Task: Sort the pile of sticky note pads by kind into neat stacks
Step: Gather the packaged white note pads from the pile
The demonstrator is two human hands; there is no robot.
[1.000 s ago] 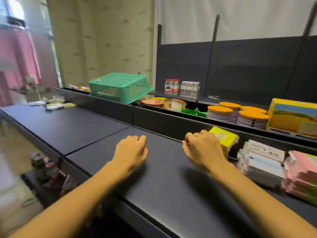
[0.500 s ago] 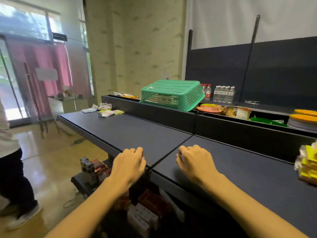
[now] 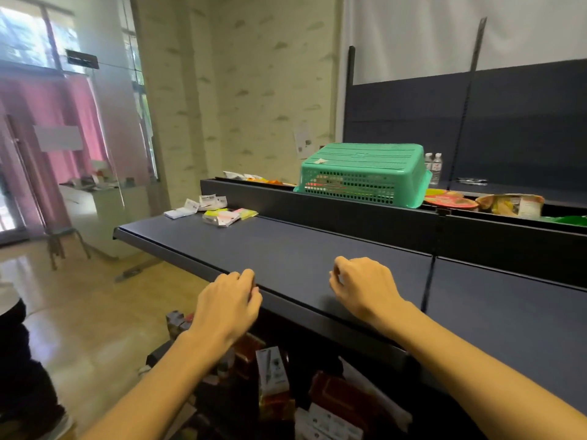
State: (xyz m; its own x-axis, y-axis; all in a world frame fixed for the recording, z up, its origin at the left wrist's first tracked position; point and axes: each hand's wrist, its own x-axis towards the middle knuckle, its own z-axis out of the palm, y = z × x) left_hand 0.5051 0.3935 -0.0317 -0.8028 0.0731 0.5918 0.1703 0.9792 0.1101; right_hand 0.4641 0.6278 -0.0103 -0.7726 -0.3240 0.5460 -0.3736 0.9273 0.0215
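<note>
A small scatter of sticky note pads [image 3: 222,214], white, yellow-green and pink in clear wrappers, lies at the far left end of the dark shelf [image 3: 317,249]. My left hand [image 3: 227,304] hovers at the shelf's front edge with fingers curled and nothing in it. My right hand [image 3: 362,287] rests on the shelf top about a hand's width to the right, fingers curled, also holding nothing. Both hands are well short of the pads. The stacks of pads seen earlier on the right are out of view.
An upturned green basket [image 3: 365,176] sits on the raised back ledge, with snack bowls and packets [image 3: 508,204] to its right and water bottles [image 3: 435,166] behind. Boxed goods [image 3: 273,369] fill the lower shelf under my hands. A glossy floor [image 3: 79,296] lies left.
My view has swung left along the shelf; the sorted stacks on the right have left the frame and the loose pads at the far left end are closer. Both hands stay curled and empty.
</note>
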